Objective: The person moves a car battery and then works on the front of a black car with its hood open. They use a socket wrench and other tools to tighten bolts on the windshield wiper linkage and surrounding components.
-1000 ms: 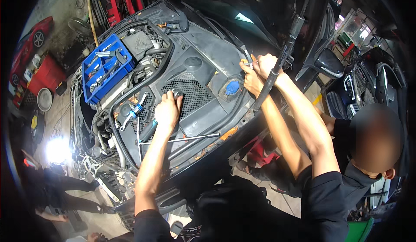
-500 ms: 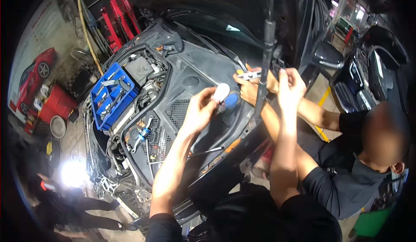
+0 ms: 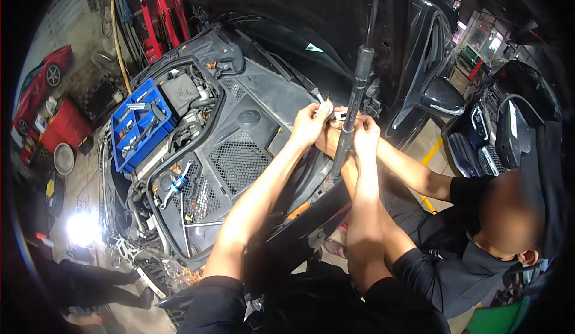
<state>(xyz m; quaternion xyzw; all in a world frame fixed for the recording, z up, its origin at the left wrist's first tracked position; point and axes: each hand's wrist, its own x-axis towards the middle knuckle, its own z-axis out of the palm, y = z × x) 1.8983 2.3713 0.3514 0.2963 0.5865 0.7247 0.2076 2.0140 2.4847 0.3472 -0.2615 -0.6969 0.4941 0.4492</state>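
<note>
My left hand (image 3: 308, 124) pinches a small white round object (image 3: 327, 108), perhaps a roll of tape, over the rear edge of the engine bay. On the other side of the black hood strut (image 3: 354, 88), my right hand (image 3: 366, 134) is closed with its fingertips together; what they hold is too small to make out. Between my hands a silver metal piece (image 3: 339, 117) shows, where a co-worker's hands reach in from the right. Those hands are mostly hidden behind my hands and the strut.
A blue divided tray (image 3: 129, 161) with tools stands on the engine bay's left side. A ratchet-like tool with a blue part (image 3: 177, 184) lies on the mesh cover. The co-worker (image 3: 461, 238) leans in at right. A bright work lamp (image 3: 84, 229) shines at lower left.
My left hand has carried the white round object right and up to the metal piece. My right hand has lowered and moved left, its fingers now beside the strut.
</note>
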